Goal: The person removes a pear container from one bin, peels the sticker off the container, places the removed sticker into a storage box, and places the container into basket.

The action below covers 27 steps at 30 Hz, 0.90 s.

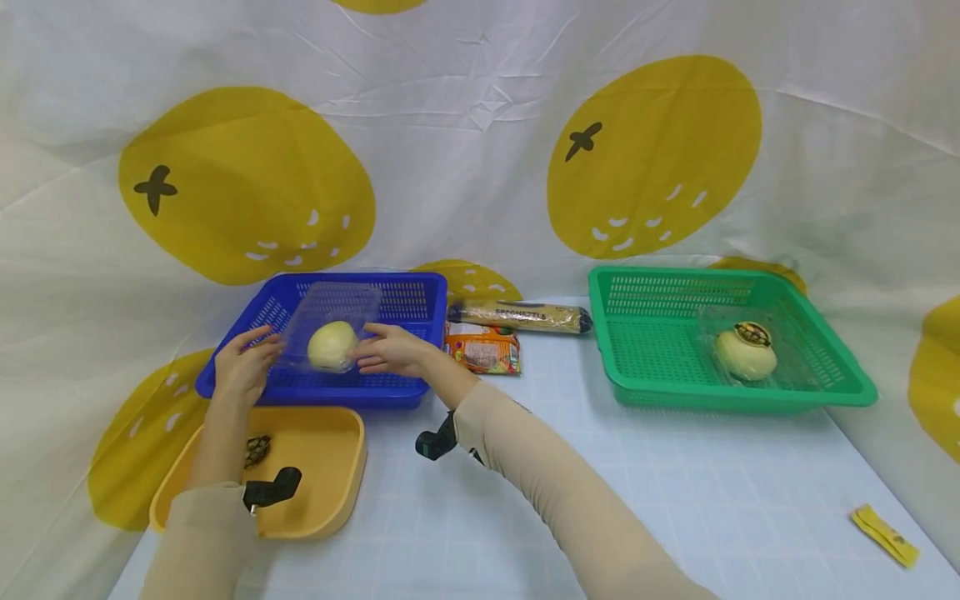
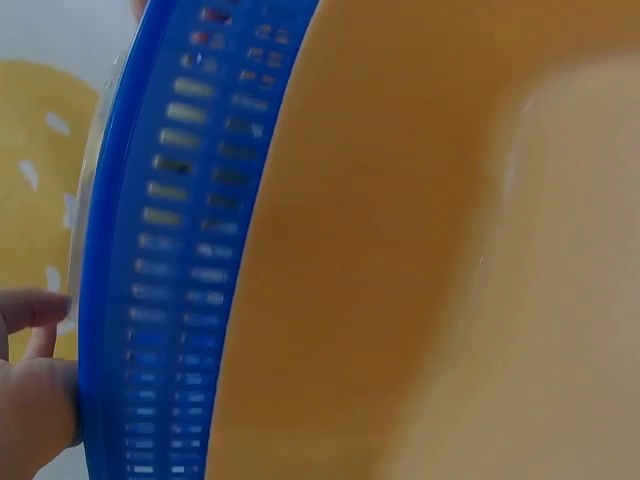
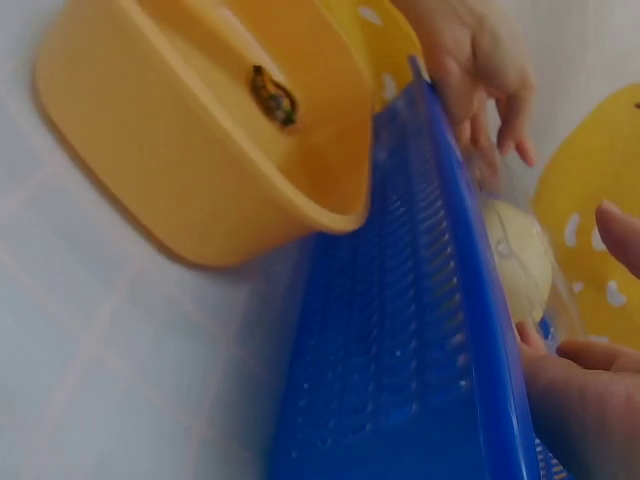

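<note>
A clear plastic container (image 1: 337,297) lies in the blue basket (image 1: 431,333), with a pale, smooth round thing like a peeled onion (image 1: 332,346) in it. To its left is my left hand (image 1: 246,367), fingers loosely bent at the container's side. My right hand (image 1: 393,350) reaches in from the right, its fingers extended beside the round thing. In the right wrist view, the right thumb (image 3: 622,238) stands well apart from the fingers. Past the basket's rim in the left wrist view, left fingers (image 2: 30,310) come up to the container's edge.
An orange bin (image 1: 330,475) in front holds a dark patterned piece (image 1: 257,451). The green basket (image 1: 637,383) at right has another clear container with a pale round thing (image 1: 742,358). Between the baskets lie a spaghetti pack (image 1: 525,315) and an orange packet (image 1: 483,350); a yellow wrapper (image 1: 885,536) lies front right.
</note>
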Tool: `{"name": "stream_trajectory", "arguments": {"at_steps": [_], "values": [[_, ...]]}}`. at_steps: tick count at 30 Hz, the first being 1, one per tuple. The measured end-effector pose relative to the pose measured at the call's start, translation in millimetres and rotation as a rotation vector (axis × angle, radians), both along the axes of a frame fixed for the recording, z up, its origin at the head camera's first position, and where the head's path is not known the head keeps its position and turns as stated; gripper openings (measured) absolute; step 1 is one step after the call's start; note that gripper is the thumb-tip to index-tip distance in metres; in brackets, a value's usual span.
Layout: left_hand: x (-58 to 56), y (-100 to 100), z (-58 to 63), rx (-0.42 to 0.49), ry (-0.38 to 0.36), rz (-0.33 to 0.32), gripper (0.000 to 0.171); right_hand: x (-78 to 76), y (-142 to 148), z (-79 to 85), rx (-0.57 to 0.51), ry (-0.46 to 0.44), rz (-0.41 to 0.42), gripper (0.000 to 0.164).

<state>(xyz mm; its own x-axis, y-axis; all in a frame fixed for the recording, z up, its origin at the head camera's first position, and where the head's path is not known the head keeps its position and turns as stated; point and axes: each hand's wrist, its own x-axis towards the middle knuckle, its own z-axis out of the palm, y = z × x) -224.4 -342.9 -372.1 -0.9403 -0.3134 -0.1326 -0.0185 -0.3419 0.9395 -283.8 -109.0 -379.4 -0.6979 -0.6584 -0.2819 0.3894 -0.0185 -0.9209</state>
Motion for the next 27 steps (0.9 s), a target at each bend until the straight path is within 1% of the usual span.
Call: {"name": "stream_trajectory", "arguments": {"at_steps": [2, 4, 6, 8, 12, 15, 17, 22, 25, 27], "values": [[1.6, -10.1, 0.1, -0.001, 0.014, -0.070, 0.029, -0.6, -4.8, 0.3, -0.005, -0.011, 0.007, 0.076], [2.2, -19.0, -0.3, 0.007, 0.026, -0.125, 0.029, -1.3, -8.7, 0.3, -0.015, -0.019, 0.008, 0.077], [1.7, -26.4, -0.9, 0.007, 0.035, -0.164, 0.029, -2.2, -11.4, 0.1, -0.023, -0.024, 0.008, 0.078], [0.8, -31.4, -1.4, 0.014, 0.035, -0.182, 0.029, -3.5, -13.4, -1.5, -0.032, -0.029, 0.002, 0.078], [-2.3, -35.4, -2.4, -0.006, 0.019, -0.188, 0.032, -6.3, -15.8, -5.9, -0.048, -0.048, -0.002, 0.078], [-6.2, -35.3, -3.6, -0.047, -0.009, -0.188, 0.034, -7.7, -16.4, -8.4, -0.057, -0.054, -0.007, 0.078], [-9.2, -35.6, -3.8, -0.076, -0.036, -0.183, 0.037, -8.2, -17.7, -9.1, -0.065, -0.048, -0.011, 0.078], [-15.4, -37.2, -3.1, -0.138, -0.111, -0.161, 0.052, -7.5, -26.2, -13.6, -0.075, -0.051, -0.028, 0.078], [-18.8, -38.5, -3.6, -0.184, -0.150, -0.144, 0.055, -6.6, -32.6, -17.9, -0.067, -0.066, -0.028, 0.079], [-20.9, -39.3, -4.4, -0.234, -0.174, -0.132, 0.056, -6.2, -35.8, -19.7, -0.055, -0.065, -0.028, 0.079]]}}
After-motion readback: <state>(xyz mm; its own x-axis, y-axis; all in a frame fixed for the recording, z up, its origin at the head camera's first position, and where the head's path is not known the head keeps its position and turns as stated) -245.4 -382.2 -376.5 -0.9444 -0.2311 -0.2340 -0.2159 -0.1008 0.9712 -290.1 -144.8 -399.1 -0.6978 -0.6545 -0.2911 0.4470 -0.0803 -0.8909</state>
